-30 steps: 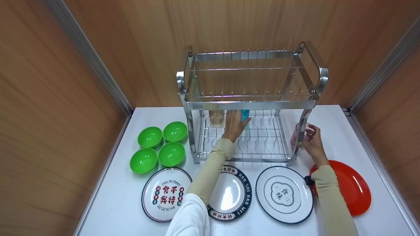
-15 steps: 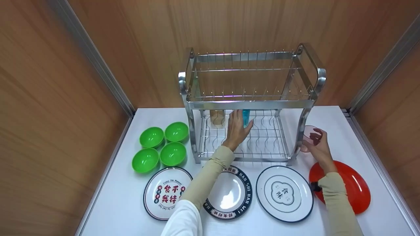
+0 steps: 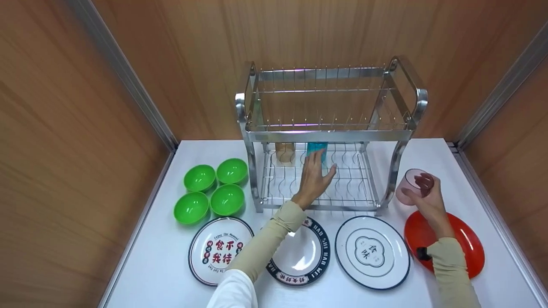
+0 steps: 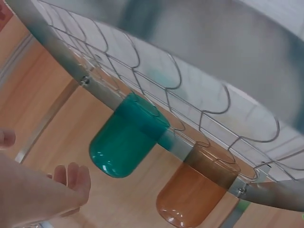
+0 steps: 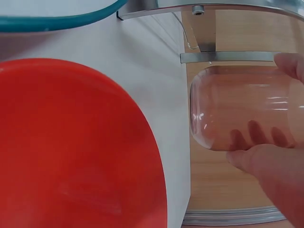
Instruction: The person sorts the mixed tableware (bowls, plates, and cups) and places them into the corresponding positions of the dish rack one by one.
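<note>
The left hand (image 3: 314, 179) reaches over the rack's lower tier, fingers spread and holding nothing. Just beyond its fingertips stands a teal cup (image 3: 317, 147); the left wrist view shows a gap between this cup (image 4: 128, 137) and the hand (image 4: 47, 192). To its left on the same tier is an amber cup (image 3: 284, 152). Beside the rack's right legs, the right hand (image 3: 430, 203) grips a clear pink cup (image 3: 406, 191). Fingers show through the pink cup's wall (image 5: 237, 104) in the right wrist view. Whether its base touches the table cannot be seen.
A two-tier metal dish rack (image 3: 329, 137) stands at the back. Several green bowls (image 3: 199, 178) sit to its left. Along the front lie three patterned plates (image 3: 370, 253) and a red plate (image 3: 466, 252), partly under the right forearm. Wooden walls (image 3: 325, 34) enclose the table.
The right hand has brought the pink cup rightward and nearer, away from the rack's leg. The left hand has drawn back slightly from the teal cup, which now shows more fully.
</note>
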The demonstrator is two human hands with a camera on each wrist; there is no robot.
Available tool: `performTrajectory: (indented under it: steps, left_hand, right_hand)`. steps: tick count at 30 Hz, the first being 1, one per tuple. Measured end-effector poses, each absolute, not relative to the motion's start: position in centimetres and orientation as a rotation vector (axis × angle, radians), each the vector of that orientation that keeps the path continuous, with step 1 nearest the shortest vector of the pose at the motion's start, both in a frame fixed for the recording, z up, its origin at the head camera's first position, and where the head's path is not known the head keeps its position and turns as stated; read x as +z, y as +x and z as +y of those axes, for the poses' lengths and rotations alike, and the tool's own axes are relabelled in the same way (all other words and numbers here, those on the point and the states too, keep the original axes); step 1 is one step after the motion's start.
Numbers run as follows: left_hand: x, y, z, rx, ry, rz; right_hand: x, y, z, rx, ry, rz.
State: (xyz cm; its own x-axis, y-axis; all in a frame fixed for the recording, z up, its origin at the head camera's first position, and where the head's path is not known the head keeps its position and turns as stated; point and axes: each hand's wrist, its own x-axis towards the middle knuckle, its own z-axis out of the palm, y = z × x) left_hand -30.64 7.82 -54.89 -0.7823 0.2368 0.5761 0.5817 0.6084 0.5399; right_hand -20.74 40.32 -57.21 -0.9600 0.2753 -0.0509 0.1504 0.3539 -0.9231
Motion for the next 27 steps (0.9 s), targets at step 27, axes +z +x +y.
performTrajectory:
  steps: [27]
  left_hand:
    - [-53.8,-24.0,7.0,-1.363,-0.781,-2.37]
  right_hand:
    - [-54.8,-15.3,38.7,1.608,-0.174,-2.405]
